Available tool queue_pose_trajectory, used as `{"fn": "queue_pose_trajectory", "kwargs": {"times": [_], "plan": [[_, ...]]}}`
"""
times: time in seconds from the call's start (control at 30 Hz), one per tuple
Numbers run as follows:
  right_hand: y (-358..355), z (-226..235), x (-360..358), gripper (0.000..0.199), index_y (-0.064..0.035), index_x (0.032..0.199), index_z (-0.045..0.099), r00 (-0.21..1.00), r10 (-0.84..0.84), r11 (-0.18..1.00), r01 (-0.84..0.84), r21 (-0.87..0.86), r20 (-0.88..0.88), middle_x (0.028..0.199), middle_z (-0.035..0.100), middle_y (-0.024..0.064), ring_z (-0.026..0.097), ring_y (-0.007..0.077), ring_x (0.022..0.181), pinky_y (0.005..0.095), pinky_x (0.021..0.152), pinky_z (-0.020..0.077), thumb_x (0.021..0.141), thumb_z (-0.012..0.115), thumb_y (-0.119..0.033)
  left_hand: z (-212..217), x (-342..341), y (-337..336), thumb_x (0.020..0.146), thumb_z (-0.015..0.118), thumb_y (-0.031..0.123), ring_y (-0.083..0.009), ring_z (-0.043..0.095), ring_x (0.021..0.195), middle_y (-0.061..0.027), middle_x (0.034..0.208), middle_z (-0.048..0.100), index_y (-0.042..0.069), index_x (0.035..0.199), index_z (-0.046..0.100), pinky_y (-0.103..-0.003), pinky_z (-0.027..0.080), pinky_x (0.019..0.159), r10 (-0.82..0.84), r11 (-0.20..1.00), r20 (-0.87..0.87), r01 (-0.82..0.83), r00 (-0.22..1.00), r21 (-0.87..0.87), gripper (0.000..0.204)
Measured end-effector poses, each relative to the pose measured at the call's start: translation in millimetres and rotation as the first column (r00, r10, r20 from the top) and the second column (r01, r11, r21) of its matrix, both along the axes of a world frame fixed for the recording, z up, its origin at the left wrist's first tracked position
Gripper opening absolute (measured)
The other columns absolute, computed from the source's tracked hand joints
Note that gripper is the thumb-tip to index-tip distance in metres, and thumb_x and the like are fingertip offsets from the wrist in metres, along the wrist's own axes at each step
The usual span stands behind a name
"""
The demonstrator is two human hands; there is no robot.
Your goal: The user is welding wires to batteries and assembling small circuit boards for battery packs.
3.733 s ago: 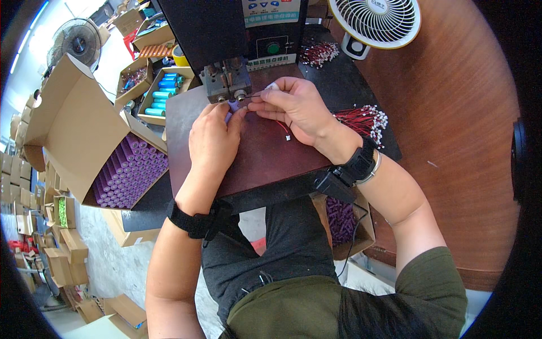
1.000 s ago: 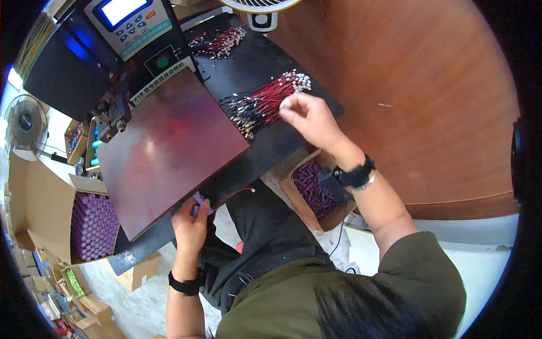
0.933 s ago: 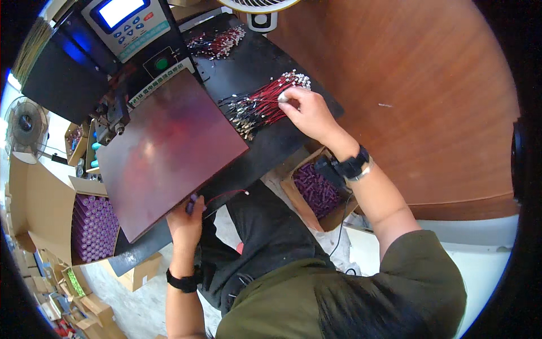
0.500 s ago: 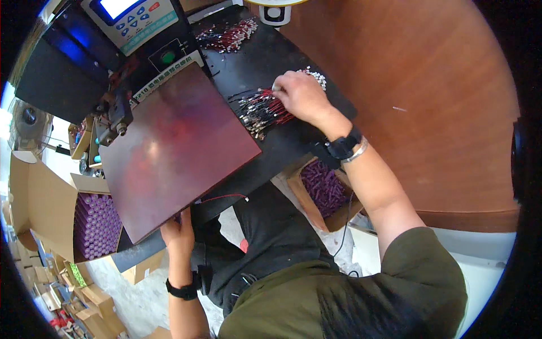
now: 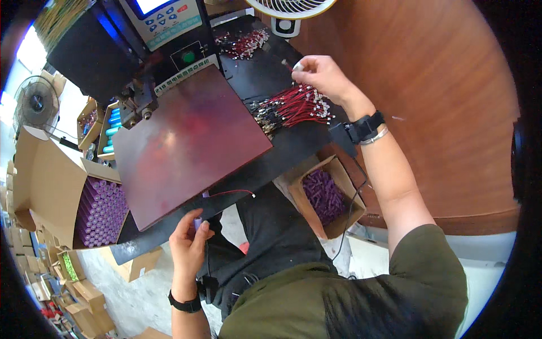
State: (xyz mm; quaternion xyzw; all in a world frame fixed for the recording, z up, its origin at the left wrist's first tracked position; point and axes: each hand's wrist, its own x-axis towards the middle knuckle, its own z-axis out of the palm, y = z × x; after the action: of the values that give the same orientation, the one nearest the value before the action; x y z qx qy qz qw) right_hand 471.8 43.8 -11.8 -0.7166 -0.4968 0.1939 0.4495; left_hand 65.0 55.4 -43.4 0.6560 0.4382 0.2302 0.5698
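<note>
My right hand [image 5: 323,76] reaches over the black mat and pinches the white plug end of one red wire, just above a loose pile of red wires with white plugs [image 5: 293,107]. My left hand [image 5: 189,244] hangs below the near edge of the bench, over my lap. Its fingers curl around a small purple cell [image 5: 198,224], mostly hidden. A single red wire [image 5: 231,192] lies along the bench edge just above that hand. Between the hands lies a red-brown work plate [image 5: 186,141].
A machine with a keypad panel [image 5: 164,17] and green button [image 5: 188,56] stands at the back. Another wire pile [image 5: 243,44] and a fan [image 5: 288,8] are behind. Cardboard boxes of purple cells sit at right [image 5: 324,195] and left [image 5: 99,212]. A wooden table [image 5: 446,113] is on the right.
Both hands left the machine's fixture. My right hand went to the wire pile and lifted one plug end; my left hand dropped below the bench edge with the purple cell.
</note>
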Motion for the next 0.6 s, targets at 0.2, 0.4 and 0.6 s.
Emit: {"fn": "queue_pose_trajectory", "kwargs": {"times": [0.2,0.4,0.6], "plan": [[-7.2,12.8,6.1,0.009,-0.0009,0.074,0.059,0.958,0.045,0.999,-0.046,0.002,-0.283,0.07,0.059,0.0036,0.054,0.0097,0.063,0.0225,0.058,0.0434,0.071,0.065,-0.007,0.9,-8.3,-3.1,0.08,0.059,0.005,-0.0134,0.059,0.071,-0.0076,0.084,0.058,-0.001,0.101,0.051,-0.023,0.048,0.064,0.036,0.998,0.135,-0.029,0.99,-0.058,0.024],[0.2,16.2,21.4,0.014,0.0013,0.078,0.059,0.952,0.11,0.987,-0.071,0.143,-0.285,0.068,0.06,0.0055,0.056,0.01,0.061,0.0232,0.058,0.0453,0.071,0.065,-0.009,0.8,-4.8,3.3,0.079,0.06,0.006,-0.0128,0.059,0.072,-0.0065,0.084,0.059,0.0,0.097,0.053,-0.023,0.048,0.065,0.009,0.999,0.149,-0.003,0.989,-0.039,0.021],[36.6,22.1,-8.3,0.019,-0.0008,0.075,0.058,0.904,0.162,0.983,-0.181,0.012,0.395,0.064,0.056,0.0123,0.054,0.0236,0.06,0.0349,0.059,0.0432,0.078,0.056,-0.02,1.8,-26.4,3.6,0.076,0.06,0.006,-0.0112,0.058,0.072,-0.0058,0.08,0.06,0.001,0.096,0.057,-0.025,0.047,0.064,0.023,0.998,0.032,-0.025,0.999,0.061,0.02]]}}
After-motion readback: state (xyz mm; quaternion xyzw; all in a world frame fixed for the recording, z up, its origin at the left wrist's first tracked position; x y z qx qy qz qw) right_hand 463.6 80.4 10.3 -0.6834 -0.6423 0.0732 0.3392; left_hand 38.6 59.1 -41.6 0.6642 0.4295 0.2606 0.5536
